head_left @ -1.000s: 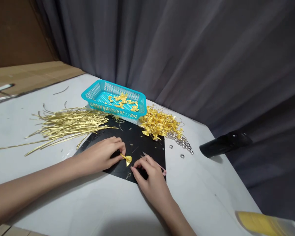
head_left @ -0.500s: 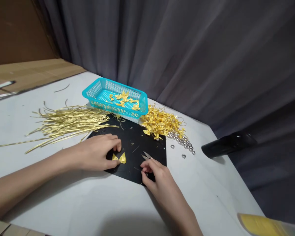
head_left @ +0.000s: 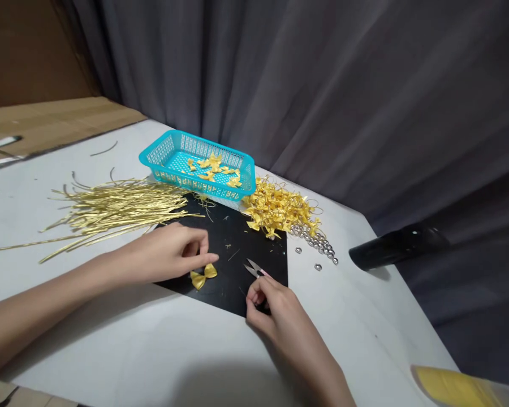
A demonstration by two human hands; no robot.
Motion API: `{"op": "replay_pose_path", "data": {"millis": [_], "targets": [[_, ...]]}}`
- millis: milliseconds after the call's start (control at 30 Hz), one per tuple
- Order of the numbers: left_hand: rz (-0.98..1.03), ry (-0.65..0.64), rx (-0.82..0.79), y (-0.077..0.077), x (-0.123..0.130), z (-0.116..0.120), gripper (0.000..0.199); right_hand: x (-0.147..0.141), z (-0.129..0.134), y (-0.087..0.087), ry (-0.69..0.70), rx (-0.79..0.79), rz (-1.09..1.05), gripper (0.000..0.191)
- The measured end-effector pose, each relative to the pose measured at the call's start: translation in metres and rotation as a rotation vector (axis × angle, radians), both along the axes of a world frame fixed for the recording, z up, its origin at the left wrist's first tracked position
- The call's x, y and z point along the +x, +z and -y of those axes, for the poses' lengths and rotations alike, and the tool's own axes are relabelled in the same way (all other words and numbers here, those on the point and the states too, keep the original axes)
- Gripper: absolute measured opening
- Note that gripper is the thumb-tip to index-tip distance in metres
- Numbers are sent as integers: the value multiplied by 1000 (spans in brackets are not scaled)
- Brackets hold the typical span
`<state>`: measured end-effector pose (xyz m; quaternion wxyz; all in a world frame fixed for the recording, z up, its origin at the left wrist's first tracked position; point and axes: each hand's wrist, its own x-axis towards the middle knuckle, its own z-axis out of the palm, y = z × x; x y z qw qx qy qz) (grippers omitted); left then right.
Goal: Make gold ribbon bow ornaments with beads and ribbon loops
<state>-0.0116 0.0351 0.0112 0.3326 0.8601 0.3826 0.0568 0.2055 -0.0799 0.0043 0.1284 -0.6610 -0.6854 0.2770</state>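
Note:
A yellow satin bow (head_left: 203, 276) lies on the black mat (head_left: 220, 237). Just above it is my left hand (head_left: 180, 251), thumb stretched out and index finger curled apart from it, with nothing visible between them. At the mat's near right edge, my right hand (head_left: 275, 314) has its thumb and index fingertip pressed together. Whatever they pinch is too small or hidden to make out. Small scissors (head_left: 257, 268) with open blades stick out beyond my right knuckles, their handles covered by the hand.
Behind the mat stands a turquoise basket (head_left: 159, 164) with several yellow bows inside. Gold cords (head_left: 123, 206) lie at left. A heap of yellow bows with loops (head_left: 280, 206) and silver beads (head_left: 322, 246) sit at right, near a black cylinder (head_left: 390, 249). A yellow-filled container (head_left: 453, 384) is at lower right.
My left thumb has come off the bow and lifted above it. The bow now lies turned at a slant. My right hand has barely moved; its thumb and index finger are closer together.

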Motion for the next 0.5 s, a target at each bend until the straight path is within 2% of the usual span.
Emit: {"op": "replay_pose_path", "data": {"millis": [100, 233, 500], "targets": [[97, -104, 113, -5, -2, -2, 24, 1, 0, 1, -53, 17, -159, 11], [79, -255, 4, -12, -4, -2, 19, 0, 2, 3, -99, 60, -332, 8], [90, -211, -215, -5, -5, -4, 8, -4, 4, -5, -214, 154, -503, 17]]}}
